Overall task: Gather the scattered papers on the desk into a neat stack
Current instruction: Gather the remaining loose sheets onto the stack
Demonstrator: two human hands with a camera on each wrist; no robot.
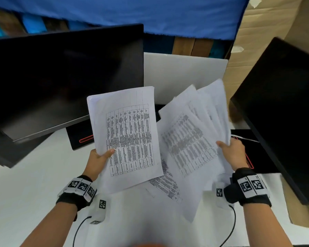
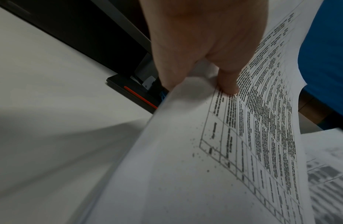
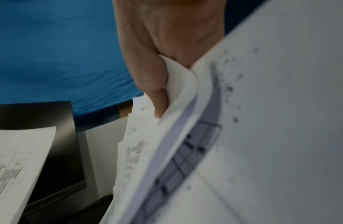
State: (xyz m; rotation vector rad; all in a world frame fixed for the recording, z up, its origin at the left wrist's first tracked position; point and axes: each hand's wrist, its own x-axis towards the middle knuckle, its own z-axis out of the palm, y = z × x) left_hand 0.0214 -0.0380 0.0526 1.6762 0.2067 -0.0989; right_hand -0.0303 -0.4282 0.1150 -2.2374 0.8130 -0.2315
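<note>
My left hand [image 1: 98, 158] pinches the squared sheaf [image 1: 125, 138] upright, while my right hand [image 1: 234, 152] clamps the fanned sheets [image 1: 191, 139], ready to merge them.

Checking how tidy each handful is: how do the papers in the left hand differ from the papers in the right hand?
The left-hand papers sit squared with edges flush; the right-hand papers fan out with staggered corners. The left hand pinches its bundle at the left edge, thumb on the printed table; the right hand grips its bundle at the right edge. The left bundle's print is sharp, the right's blurred. Both are white sheets with printed tables, held above the desk.
</note>
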